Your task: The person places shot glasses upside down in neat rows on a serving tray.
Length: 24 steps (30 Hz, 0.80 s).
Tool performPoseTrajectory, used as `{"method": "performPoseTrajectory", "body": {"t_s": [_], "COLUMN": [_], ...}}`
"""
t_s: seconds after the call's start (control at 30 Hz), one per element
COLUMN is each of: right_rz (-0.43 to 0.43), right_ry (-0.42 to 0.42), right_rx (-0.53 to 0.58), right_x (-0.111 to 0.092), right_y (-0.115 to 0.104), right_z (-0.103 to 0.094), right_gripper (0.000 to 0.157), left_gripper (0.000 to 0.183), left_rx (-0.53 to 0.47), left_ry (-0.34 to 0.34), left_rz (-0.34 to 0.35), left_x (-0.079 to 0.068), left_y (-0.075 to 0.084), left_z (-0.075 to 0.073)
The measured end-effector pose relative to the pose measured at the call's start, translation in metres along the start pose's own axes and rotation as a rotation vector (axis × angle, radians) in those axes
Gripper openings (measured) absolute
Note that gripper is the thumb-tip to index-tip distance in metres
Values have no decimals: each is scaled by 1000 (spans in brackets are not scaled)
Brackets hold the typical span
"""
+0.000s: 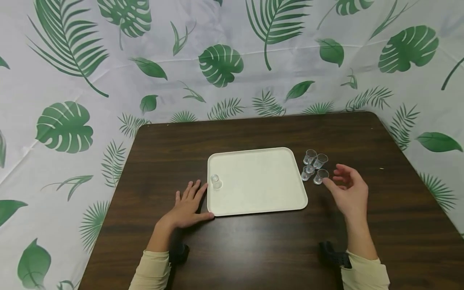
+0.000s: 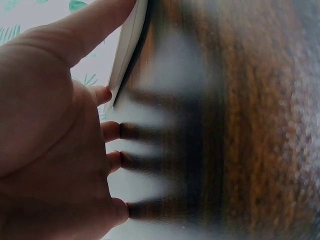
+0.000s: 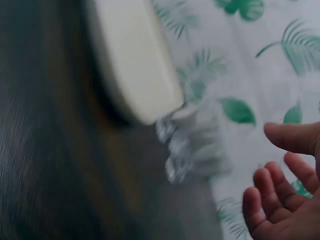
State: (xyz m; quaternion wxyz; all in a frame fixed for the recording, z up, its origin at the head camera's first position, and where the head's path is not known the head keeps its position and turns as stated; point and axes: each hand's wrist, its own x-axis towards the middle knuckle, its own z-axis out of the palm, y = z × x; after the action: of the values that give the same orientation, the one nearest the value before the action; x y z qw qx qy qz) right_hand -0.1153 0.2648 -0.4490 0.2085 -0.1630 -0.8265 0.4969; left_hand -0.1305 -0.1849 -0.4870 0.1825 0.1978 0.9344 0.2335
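Observation:
A cream tray (image 1: pixel 257 181) lies on the dark wooden table, with one small clear shot glass (image 1: pixel 216 183) near its left edge. My left hand (image 1: pixel 186 207) rests at the tray's left side, fingers spread, thumb at the near left corner. In the left wrist view, the fingertips (image 2: pixel 119 210) meet the tabletop. Several more shot glasses (image 1: pixel 320 161) cluster just right of the tray. Beside them is my right hand (image 1: pixel 349 191), its thumb close to the nearest glass (image 1: pixel 321 176). The right wrist view shows its thumb and loosely bent fingers apart, holding nothing, with the glasses blurred.
The brown table (image 1: pixel 253 249) extends around the tray on all sides. Behind it hangs a white cloth (image 1: pixel 166 92) printed with green leaves. Dark bands with camera mounts (image 1: pixel 335 255) sit on the wrists, next to the cream sleeves.

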Motion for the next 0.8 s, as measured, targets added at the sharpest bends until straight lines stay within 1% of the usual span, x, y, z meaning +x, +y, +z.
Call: {"method": "performPoseTrajectory", "body": {"t_s": [0.07,0.13,0.23,0.37,0.43,0.53,0.67,0.8], "right_rz": [52,76,77,88,93,90,75,92], "right_ry": [-50,-111,-179,-257,-280,-293,-310,-325], "right_rx": [-47,-98,-146,-162,-154,-145,-175,-206], "right_x": [2,4,6,12,15,19,23,25], "right_y": [9,16,23,31,34,37,40,42], "right_z": [-2,-2,0,5,7,10,12,14], "right_gripper": [56,61,67,73,74,71,64,58], "left_gripper": [101,100,100,100,100,100,100,100], "left_rx": [-6,-5,-4,-7,-8,-8,-11,-6], "left_ry": [3,3,3,0,-4,-4,2,-4], "left_rz": [2,0,0,1,-2,-5,-6,-8], "left_x": [-1,-1,-2,-2,-2,-2,-1,-1], "left_y": [2,3,4,5,5,5,4,2], "left_z": [-1,-1,-1,-2,-2,-2,-2,-2]}}
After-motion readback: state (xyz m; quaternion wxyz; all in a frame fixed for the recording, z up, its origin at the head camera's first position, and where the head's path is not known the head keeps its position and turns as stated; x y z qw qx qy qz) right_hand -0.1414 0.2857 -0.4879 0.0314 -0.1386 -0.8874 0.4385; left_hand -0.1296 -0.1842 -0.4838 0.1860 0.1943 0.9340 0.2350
